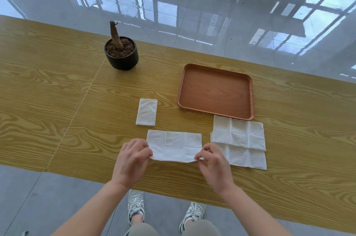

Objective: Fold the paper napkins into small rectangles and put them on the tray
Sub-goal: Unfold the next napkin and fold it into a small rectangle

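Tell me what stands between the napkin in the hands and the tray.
Nothing visible does. The left hand and right hand pinch the napkin by its near corners, and only bare table lies between it and the tray. The stack sits to the right, the folded napkin to the left.

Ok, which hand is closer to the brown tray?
Right. The right hand pinches the napkin just short of the tray; the left hand pinches its other corner, farther left.
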Motion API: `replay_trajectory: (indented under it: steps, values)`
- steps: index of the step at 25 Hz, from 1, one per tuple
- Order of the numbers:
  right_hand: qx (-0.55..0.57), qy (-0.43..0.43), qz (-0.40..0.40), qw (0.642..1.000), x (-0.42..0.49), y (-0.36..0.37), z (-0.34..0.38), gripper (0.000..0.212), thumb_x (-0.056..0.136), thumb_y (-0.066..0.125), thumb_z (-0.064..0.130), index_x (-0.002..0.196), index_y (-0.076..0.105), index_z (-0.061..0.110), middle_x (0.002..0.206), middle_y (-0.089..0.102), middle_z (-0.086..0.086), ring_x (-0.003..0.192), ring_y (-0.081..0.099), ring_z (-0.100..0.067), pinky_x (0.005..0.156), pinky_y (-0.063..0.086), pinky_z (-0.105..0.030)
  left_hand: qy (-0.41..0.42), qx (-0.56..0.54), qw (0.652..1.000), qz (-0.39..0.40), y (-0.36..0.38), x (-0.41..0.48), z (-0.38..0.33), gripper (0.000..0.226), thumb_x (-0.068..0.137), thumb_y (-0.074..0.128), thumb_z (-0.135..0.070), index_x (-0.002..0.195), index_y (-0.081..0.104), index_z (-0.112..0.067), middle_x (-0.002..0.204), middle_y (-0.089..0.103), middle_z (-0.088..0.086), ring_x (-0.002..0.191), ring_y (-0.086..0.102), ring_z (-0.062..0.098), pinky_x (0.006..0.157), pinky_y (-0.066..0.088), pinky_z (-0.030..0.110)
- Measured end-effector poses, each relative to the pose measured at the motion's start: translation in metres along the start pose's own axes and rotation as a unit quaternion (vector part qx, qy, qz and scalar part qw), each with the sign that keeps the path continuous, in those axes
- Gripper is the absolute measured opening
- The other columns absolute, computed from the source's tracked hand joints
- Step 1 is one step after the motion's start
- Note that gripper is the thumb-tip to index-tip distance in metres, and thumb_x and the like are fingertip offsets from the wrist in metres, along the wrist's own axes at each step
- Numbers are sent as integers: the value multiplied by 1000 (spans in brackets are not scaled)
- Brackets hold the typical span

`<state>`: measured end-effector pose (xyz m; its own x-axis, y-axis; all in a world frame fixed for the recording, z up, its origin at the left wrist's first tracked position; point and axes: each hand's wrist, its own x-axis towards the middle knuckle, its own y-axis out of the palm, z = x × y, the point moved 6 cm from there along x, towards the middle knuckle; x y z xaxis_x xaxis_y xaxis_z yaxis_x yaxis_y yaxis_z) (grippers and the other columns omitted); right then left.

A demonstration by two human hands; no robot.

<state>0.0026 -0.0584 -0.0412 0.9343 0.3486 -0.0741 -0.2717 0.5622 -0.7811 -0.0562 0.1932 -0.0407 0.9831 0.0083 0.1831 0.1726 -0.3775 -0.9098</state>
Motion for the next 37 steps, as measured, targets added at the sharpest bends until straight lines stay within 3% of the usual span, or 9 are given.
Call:
replay_trajectory:
  steps: [6,9,12,16,21,27,30,33,37]
  values:
    - [134,135,4,982,-6,12,-16,27,80,70,0,92,70,25,91,68,6,75,67,-14,70,57,-28,-46,12,998,35,18,-20,5,22,77,51,-18,87,71,-18,115,67,8,112,62,29,94,43,42]
    - [230,260,-38,937,-4,15,-26,20,84,75,14,93,65,28,91,70,1,79,71,-19,72,57,-32,-69,29,996,49,25,-18,4,30,92,47,-35,102,70,-18,124,65,9,122,58,29,98,44,44]
    - [211,279,-53,936,1,15,-26,28,81,77,7,95,63,27,96,66,1,80,66,-14,66,49,-21,-86,39,994,52,32,-19,6,36,91,46,-42,108,67,-19,125,63,7,124,56,29,100,43,45]
    - [242,236,-42,940,2,15,-14,38,79,77,6,106,63,29,97,65,3,77,67,-13,70,57,-27,-92,31,994,46,36,-22,9,30,91,56,-39,112,66,-21,126,61,7,124,55,29,102,43,46]
    - [235,119,-20,964,16,21,27,44,82,76,1,109,60,32,101,61,2,77,67,-14,70,57,-21,-108,17,993,55,36,-21,8,33,83,78,-28,113,67,-20,127,61,7,125,56,30,103,44,48]
    - [277,69,11,958,31,34,53,18,97,63,16,114,63,23,107,65,6,83,71,-16,73,62,-40,-128,4,991,39,31,-23,6,32,79,82,-23,108,69,-19,125,62,8,125,56,34,101,48,52]
    - [144,33,-32,989,41,20,40,17,96,64,10,110,67,18,102,68,8,87,66,-11,77,59,-35,-133,12,990,33,28,-26,11,31,80,81,-24,109,70,-19,124,63,8,124,56,35,101,46,54]
    - [-42,-35,45,997,56,27,37,28,96,64,14,124,65,16,119,64,6,108,57,-16,88,53,-32,-151,7,988,22,25,-26,14,28,83,78,-24,110,71,-18,124,63,10,124,55,35,101,46,53]
    - [-101,-35,88,990,72,41,36,28,98,62,23,125,63,17,115,61,3,107,54,-19,84,50,-30,-139,-11,990,13,23,-26,-1,27,82,79,-22,107,71,-19,115,64,8,111,60,32,88,49,47]
